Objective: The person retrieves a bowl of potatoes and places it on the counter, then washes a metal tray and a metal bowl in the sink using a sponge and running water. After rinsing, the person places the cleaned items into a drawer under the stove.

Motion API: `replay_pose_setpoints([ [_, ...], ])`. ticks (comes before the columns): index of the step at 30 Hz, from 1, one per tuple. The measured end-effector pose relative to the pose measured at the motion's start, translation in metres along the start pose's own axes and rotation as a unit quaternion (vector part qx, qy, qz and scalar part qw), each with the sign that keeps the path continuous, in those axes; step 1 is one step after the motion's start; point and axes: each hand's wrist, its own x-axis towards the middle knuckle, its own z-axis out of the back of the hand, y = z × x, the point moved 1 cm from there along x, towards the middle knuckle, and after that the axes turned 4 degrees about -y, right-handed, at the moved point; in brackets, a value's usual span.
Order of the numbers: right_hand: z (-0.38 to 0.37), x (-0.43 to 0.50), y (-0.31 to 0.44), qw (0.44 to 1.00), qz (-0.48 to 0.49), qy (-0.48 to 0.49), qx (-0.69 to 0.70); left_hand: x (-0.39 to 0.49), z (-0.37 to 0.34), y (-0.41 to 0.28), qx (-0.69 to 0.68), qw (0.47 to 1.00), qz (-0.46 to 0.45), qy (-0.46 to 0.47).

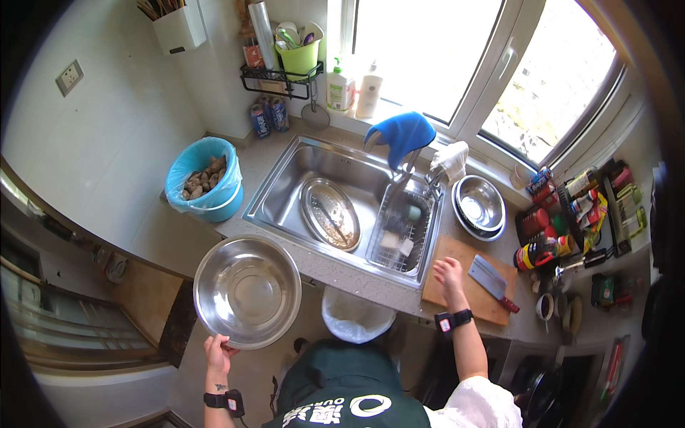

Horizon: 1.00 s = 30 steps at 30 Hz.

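Note:
My left hand (218, 353) grips the near rim of a wide stainless steel basin (247, 291), which looks empty and is held beside the counter's front edge. My right hand (449, 274) is over the left part of a wooden cutting board (455, 251), fingers apart, with nothing in it. A cleaver (488, 276) with a red handle lies on the board. In the steel sink (289, 160) rests an oval metal tray (330, 214) with holes and brown residue. A wire basket (401, 230) with sponges is at the sink's right.
A blue lined bucket (214, 206) of brown tubers stands left of the sink. Stacked metal bowls (480, 206) sit right of the faucet, draped with a blue cloth (404, 134). A lined trash bin (356, 318) is below the counter edge. Bottles and jars (540, 251) crowd the right.

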Motion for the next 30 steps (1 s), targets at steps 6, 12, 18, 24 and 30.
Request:
replay_pose_setpoints([
  [6,-0.129,-0.104,0.000,0.980,-0.028,0.193,-0.034,0.048,0.009,-0.029,0.029,0.995,0.017,0.096],
  [12,-0.192,-0.154,-0.015,0.943,-0.095,0.316,-0.040,0.113,-0.038,-0.032,0.051,0.982,0.057,0.173],
  [18,-0.280,-0.186,0.002,0.912,-0.139,0.386,-0.001,0.157,-0.088,-0.043,0.108,0.962,0.057,0.242],
  [24,-0.331,-0.136,0.001,0.954,-0.078,0.285,0.054,0.195,-0.124,-0.107,0.232,0.950,0.015,0.209],
  [30,-0.382,-0.083,0.013,0.973,-0.043,0.219,0.054,0.303,-0.102,-0.182,-0.054,0.992,0.050,0.105],
])
